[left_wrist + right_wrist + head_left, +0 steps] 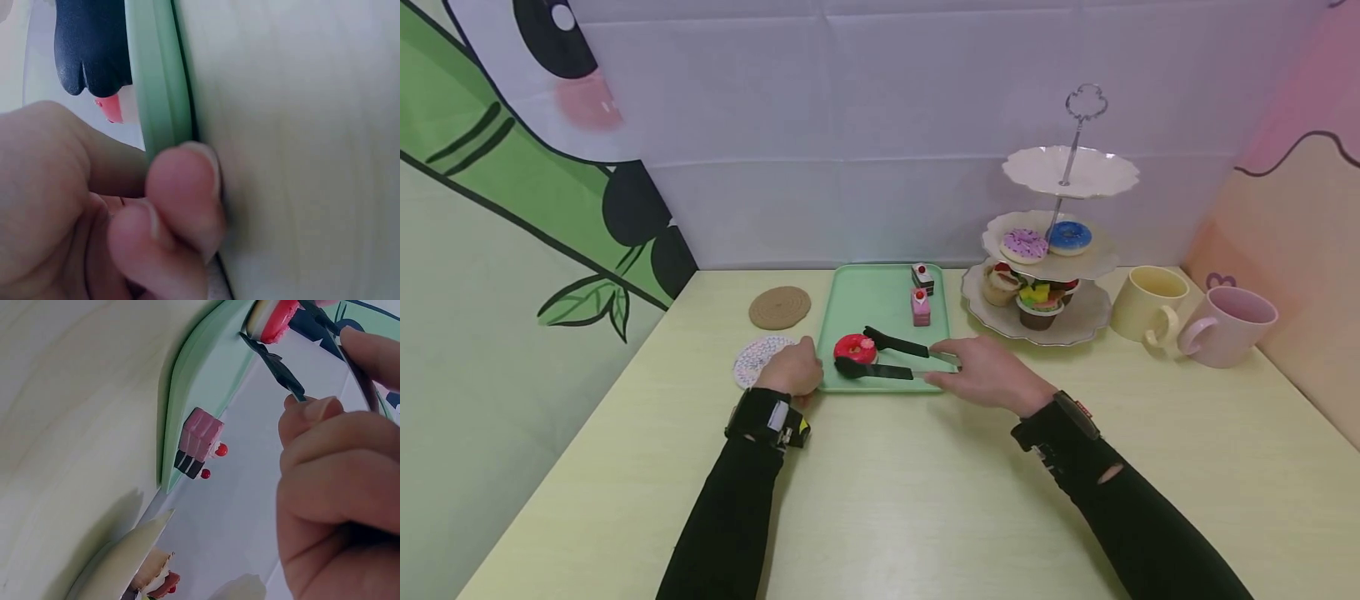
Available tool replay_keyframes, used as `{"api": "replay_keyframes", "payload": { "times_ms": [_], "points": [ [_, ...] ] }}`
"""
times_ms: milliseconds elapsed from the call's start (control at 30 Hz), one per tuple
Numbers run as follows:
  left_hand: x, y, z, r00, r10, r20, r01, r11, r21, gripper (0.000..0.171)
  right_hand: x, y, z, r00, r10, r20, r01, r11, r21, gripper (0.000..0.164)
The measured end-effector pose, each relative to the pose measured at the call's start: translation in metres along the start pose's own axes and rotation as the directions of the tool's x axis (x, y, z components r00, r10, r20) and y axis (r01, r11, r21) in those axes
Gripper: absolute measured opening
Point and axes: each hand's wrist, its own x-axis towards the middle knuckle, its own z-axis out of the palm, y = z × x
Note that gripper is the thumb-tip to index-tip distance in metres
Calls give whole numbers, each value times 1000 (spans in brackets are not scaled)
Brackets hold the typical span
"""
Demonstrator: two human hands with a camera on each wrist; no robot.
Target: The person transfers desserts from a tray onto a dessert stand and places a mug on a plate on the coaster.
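Observation:
My right hand [988,373] holds tongs [891,372] with black heads by their metal arms. The heads lie on either side of a red doughnut [852,346] at the near left of a mint-green tray [872,292]; whether they press on it I cannot tell. At the tray's near left corner my left hand [793,369] grips the rim, thumb over the edge and fingertips outside it, as the left wrist view shows. Toward the tray's far right are a pink cake piece [921,310] and a dark layered cake piece [922,281].
A three-tier stand [1093,315] at the right bears cupcakes below and a purple doughnut [1024,244] and a blue doughnut [1070,237] midway. Beyond it stand a yellow mug [1138,304] and a pink mug [1228,329]. Left lie a brown coaster [779,307] and a speckled coaster [756,357].

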Motion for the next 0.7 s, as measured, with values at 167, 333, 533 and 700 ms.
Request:
{"api": "replay_keyframes", "payload": {
  "times_ms": [167, 333, 533, 700],
  "points": [
    [1, -1, 0, 1000, 12, -8, -12, 1000, 8, 33, -1, 1, -3, 1000, 7, 23, -7, 1000, -4, 53],
    [1, -1, 0, 1000, 22, -19, -22, 1000, 18, 34, -3, 3, -11, 999, 14, 44, -14, 1000, -2, 53],
    [0, -2, 0, 999, 31, -17, -31, 1000, 8, 33, -4, 8, -16, 1000, -8, 27, 9, 1000, -24, 50],
    [0, -2, 0, 999, 46, -20, -46, 999, 7, 33, -5, 10, -20, 1000, 0, 29, 1, 1000, -25, 49]
  ]
}}
